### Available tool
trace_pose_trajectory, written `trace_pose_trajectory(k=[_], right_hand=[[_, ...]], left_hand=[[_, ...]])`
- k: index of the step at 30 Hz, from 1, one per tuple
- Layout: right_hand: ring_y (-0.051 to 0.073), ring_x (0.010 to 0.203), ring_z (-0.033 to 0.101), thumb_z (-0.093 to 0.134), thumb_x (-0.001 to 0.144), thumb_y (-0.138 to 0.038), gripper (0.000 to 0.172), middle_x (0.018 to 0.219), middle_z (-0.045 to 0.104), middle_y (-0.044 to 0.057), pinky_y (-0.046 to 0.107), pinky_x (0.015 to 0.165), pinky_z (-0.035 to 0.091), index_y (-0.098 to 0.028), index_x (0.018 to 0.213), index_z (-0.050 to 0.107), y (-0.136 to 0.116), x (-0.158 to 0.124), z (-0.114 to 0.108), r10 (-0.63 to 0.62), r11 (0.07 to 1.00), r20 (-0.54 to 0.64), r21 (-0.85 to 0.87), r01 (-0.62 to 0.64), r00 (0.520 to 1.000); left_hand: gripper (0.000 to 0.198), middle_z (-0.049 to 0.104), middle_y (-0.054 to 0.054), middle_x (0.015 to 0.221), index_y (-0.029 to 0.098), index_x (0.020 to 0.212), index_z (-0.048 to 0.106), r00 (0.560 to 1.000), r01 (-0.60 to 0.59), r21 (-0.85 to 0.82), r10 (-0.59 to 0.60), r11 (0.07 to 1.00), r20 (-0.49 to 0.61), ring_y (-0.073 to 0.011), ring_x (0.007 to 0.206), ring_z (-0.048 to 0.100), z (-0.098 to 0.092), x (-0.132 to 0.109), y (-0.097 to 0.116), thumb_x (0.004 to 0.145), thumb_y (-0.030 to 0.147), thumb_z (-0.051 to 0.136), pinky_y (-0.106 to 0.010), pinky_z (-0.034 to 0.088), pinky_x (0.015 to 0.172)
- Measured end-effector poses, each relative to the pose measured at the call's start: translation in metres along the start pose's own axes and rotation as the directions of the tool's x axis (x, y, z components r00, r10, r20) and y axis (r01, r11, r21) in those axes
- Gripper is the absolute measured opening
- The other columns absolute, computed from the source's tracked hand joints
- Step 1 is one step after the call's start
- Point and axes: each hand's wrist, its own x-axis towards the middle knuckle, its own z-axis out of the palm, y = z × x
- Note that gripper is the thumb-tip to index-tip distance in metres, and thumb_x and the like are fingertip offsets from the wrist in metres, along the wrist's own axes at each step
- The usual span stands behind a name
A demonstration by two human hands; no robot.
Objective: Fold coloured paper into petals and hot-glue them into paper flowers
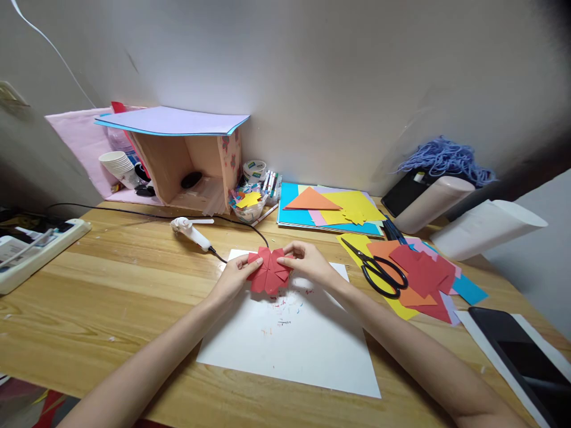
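A red paper flower (269,276) with creased, scalloped petals is held up over the far part of a white sheet (307,351). My left hand (235,274) pinches its left edge, thumb on top. On the opposite edge, my right hand (307,261) grips it between thumb and fingers. The fingers under the paper are hidden. Small coloured marks or scraps dot the sheet below the flower. To the left of my left hand lies a white glue gun (191,233) with a black cord.
Black-handled scissors (379,270) rest on coloured paper pieces (422,273) at the right. A phone (526,356) lies at the near right. Behind stand an open cardboard box (187,160), a bowl of scraps (247,205) and stacked coloured sheets (289,196). A power strip (44,252) sits left.
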Motion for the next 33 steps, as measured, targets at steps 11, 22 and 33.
trace_pose_trajectory(k=[11, 22, 33], right_hand=[[0.009, 0.054, 0.053, 0.068, 0.064, -0.037, 0.029, 0.066, 0.058, 0.002, 0.022, 0.051, 0.04, -0.014, 0.077, 0.054, 0.003, -0.001, 0.006, 0.161, 0.969, 0.028, 0.184, -0.163, 0.987], [0.01, 0.058, 0.054, 0.068, 0.064, -0.038, 0.032, 0.071, 0.06, 0.003, 0.022, 0.052, 0.04, -0.014, 0.08, 0.054, 0.002, -0.004, 0.009, 0.17, 0.947, 0.034, 0.27, -0.173, 0.985], [0.011, 0.058, 0.055, 0.069, 0.062, -0.043, 0.036, 0.069, 0.061, 0.002, 0.022, 0.052, 0.041, -0.015, 0.08, 0.055, 0.005, -0.006, 0.013, 0.131, 0.964, 0.038, 0.228, -0.136, 0.991]], left_hand=[[0.037, 0.067, -0.006, 0.079, 0.011, 0.085, 0.065, 0.999, 0.025, 0.029, -0.025, 0.999, -0.021, -0.0153, 0.07, 0.059, 0.003, -0.002, -0.004, 0.065, 0.042, 0.066, -0.023, 0.041, 0.063], [0.038, 0.067, -0.009, 0.082, 0.01, 0.085, 0.065, 1.0, 0.025, 0.035, -0.025, 0.999, 0.004, -0.0154, 0.069, 0.058, -0.002, 0.002, -0.012, 0.068, 0.043, 0.063, -0.023, 0.041, 0.062], [0.043, 0.068, -0.01, 0.086, 0.011, 0.089, 0.065, 0.998, 0.063, 0.056, -0.063, 0.996, -0.004, -0.0186, 0.074, 0.061, 0.002, -0.001, -0.005, 0.056, 0.038, 0.074, -0.026, 0.045, 0.065]])
